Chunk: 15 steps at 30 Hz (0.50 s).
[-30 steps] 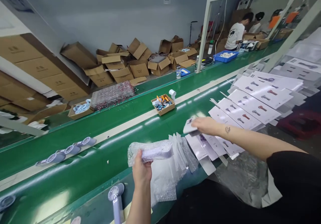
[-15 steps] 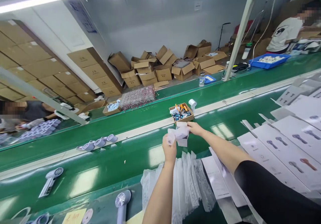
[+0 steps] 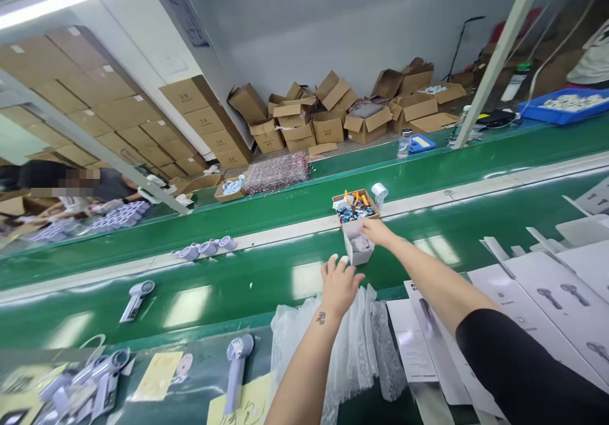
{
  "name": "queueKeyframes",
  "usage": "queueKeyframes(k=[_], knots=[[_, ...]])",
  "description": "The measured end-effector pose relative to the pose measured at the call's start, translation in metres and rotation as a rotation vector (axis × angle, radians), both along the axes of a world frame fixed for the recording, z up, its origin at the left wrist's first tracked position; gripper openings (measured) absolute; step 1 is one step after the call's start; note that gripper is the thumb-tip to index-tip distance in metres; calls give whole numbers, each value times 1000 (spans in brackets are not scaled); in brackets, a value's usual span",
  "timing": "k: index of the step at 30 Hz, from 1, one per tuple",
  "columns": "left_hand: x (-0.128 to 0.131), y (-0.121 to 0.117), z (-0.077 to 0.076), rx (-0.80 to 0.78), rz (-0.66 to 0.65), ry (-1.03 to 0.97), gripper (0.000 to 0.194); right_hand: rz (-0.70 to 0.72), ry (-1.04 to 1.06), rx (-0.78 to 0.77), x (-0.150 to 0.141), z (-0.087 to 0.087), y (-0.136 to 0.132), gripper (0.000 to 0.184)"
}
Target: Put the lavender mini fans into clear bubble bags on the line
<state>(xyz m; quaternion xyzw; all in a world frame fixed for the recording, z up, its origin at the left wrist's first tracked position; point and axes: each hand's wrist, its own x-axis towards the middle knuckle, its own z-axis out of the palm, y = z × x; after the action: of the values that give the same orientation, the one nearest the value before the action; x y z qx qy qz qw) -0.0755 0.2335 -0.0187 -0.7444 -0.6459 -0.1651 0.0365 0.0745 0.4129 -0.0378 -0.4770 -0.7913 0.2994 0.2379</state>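
My right hand (image 3: 379,232) grips the upper edge of a small white box (image 3: 365,258) above the green belt. Inside the box's open top sits a bundle in translucent wrap (image 3: 360,242); what it wraps is hidden. Just nearer to me, my left hand (image 3: 339,284) is open, fingers spread, holding nothing. Below it lies a row of clear bubble-wrap bags (image 3: 354,349). A lilac handheld fan (image 3: 235,374) rests to the left of them.
Flat printed white boxes (image 3: 533,304) cover the right side. A carton of small parts and orange-handled pliers (image 3: 356,205) stands behind the white box. More fans lie on the belt (image 3: 266,285) and at lower left. A co-worker (image 3: 102,187) is at far left.
The wrapped bundle has gone from my left hand into the white box. My left hand has opened and drawn back towards me. The view has shifted left.
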Motion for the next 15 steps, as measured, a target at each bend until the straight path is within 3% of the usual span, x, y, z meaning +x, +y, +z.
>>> queueKeyframes(k=[4,6,8,9,11,13,15], knots=[[-101,-75,-27,-29,445,-104,34,-67,-26,-60,7,4,14,2],[-160,-126,-41,-105,814,-66,38,-118,-20,-88,10,8,16,15],[-207,-177,-54,-338,1177,-66,50,-178,-10,-95,9,14,16,30],[-224,-199,-61,-479,1262,-110,56,-237,2,-76,7,19,14,35],[-246,-233,-76,-690,1273,-227,59,-392,63,7,-1,33,2,41],[-257,-252,-88,-739,1177,-321,44,-472,180,79,-14,49,-23,36],[-261,-259,-94,-696,1101,-376,32,-348,328,7,-29,65,-64,24]])
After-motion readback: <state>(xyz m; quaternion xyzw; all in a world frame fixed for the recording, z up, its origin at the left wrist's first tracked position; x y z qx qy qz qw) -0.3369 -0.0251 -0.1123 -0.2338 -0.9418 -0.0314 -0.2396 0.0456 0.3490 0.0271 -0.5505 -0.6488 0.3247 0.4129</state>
